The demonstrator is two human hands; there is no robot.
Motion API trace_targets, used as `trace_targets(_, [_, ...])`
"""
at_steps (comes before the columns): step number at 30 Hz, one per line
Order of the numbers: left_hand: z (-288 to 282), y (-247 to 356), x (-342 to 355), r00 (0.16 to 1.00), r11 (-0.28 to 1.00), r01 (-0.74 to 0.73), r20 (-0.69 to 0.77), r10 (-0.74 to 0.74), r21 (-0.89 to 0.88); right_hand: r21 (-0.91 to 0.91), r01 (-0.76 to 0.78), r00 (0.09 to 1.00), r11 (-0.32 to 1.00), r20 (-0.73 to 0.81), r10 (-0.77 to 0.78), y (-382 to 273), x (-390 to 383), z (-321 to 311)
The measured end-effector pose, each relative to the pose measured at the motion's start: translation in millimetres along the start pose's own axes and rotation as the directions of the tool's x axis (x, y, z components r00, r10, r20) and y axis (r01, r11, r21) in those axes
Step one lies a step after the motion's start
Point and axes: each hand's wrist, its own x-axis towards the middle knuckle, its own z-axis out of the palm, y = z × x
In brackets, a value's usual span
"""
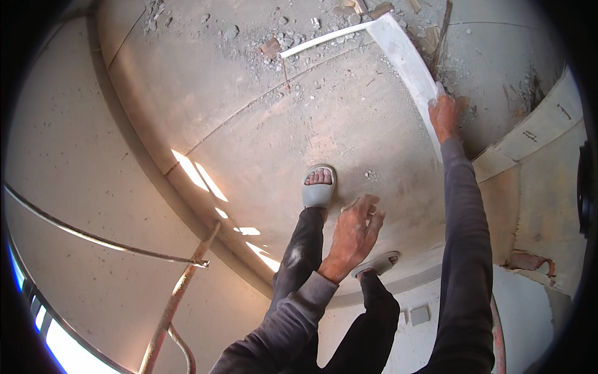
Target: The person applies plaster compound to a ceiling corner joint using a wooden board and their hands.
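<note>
My right hand (443,115) reaches forward on the right, its fingers closed on the edge of a long, flat, whitish board (405,56). The board stretches from the far rubble back past my hand and looks bowed in this view. At its far end a thin white strip (324,40) extends leftward over the floor; whether the two are joined, I cannot tell. My left hand (355,230) hovers above my legs, fingers loosely bent and somewhat apart, with nothing visible in it. Pale dust coats its fingertips.
Broken rubble (232,31) and wood scraps (430,38) lie across the far dusty floor (268,143). A rusty metal pole (177,293) with a crossbar stands at left. Cracked board edging (529,128) is at right. My sandalled feet (319,187) are on the floor.
</note>
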Motion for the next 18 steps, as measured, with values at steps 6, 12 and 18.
trace_targets(6, [4.5, -1.2, -0.7, 0.999, 0.999, -0.037, -0.003, 0.037, 0.021, -0.053, -0.04, 0.96, 0.998, 0.276, 0.053, -37.8, -108.3, 29.6])
trace_targets(12, [15.2, -10.1, -7.4, 0.999, 0.999, -0.046, 0.009, 0.046, 0.029, 0.025, -0.062, 0.978, 0.998, 0.202, 0.056, -47.9, -143.7, 53.2])
trace_targets(18, [24.1, -12.0, -16.3, 0.999, 0.997, -0.039, 0.036, 0.037, 0.066, 0.061, 0.016, 0.987, 0.998, 0.159, -0.025, -40.1, -134.1, 51.0])
